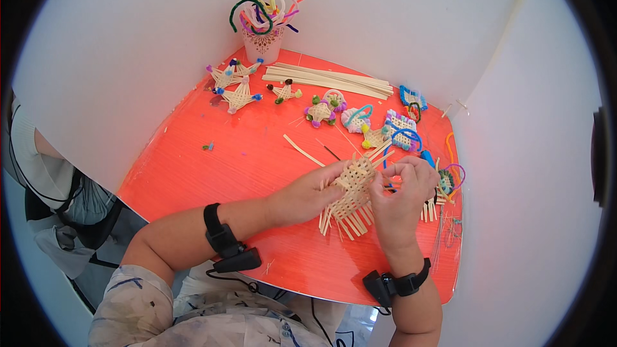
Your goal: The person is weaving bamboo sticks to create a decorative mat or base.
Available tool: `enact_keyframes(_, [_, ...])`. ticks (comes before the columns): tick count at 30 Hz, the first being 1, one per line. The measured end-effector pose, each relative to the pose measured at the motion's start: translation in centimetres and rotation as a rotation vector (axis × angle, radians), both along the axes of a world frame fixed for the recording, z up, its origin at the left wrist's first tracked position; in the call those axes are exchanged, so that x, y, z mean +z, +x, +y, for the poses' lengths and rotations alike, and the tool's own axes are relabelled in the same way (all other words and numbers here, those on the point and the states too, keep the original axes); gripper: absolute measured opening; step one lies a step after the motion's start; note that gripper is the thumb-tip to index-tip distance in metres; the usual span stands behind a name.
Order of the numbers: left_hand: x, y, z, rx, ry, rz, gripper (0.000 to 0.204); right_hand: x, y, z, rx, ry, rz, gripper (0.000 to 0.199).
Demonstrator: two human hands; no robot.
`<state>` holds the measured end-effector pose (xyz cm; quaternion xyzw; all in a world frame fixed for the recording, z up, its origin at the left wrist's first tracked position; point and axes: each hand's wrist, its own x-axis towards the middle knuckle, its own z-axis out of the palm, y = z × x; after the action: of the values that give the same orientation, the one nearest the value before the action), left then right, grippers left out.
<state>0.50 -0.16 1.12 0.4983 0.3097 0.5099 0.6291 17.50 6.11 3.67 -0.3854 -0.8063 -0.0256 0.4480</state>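
My left hand [307,194] is closed on a small woven piece [353,187] of pale flat strips, its thumb lying across the weave. Loose strip ends stick out at the piece's top and fan from its bottom. At its right edge my right hand [406,196] is closed in a pinch; what sits between the fingertips is too small to make out. A blue handle-like thing [427,157] shows just behind the right knuckles, and I cannot tell whether that hand holds it. Both wrists wear black bands with small boxes.
Pale strips [328,81] lie along the back of the red table [205,186], near a pot [262,45] of coloured pipe cleaners. Woven stars [238,96] and small baskets [402,130] sit around. White panels [398,19] enclose the table. A person's sleeve [29,144] shows at left.
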Motion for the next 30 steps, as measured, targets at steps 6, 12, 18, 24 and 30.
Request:
enact_keyframes(6, [0.2,0.7,-0.7,0.028,0.063,0.067,0.057,0.1,-0.1,-0.4,-0.020,0.001,0.031,0.022])
enact_keyframes(12, [0.2,0.8,-0.9,0.019,0.081,0.044,0.059,0.2,0.0,-0.6,0.003,0.030,0.019,0.020])
enact_keyframes(18, [-0.5,0.1,-0.2,0.029,0.067,0.041,0.054,0.5,0.0,-0.7,0.023,-0.004,0.015,0.021])
enact_keyframes(24, [-0.4,-0.6,0.4,0.034,0.037,0.092,0.048,0.3,0.6,0.4,0.079,-0.354,0.289,0.025])
enact_keyframes(30, [0.2,-0.7,0.2,0.000,0.006,0.072,0.048,-0.8,1.2,1.5,0.204,-0.569,0.299,0.028])
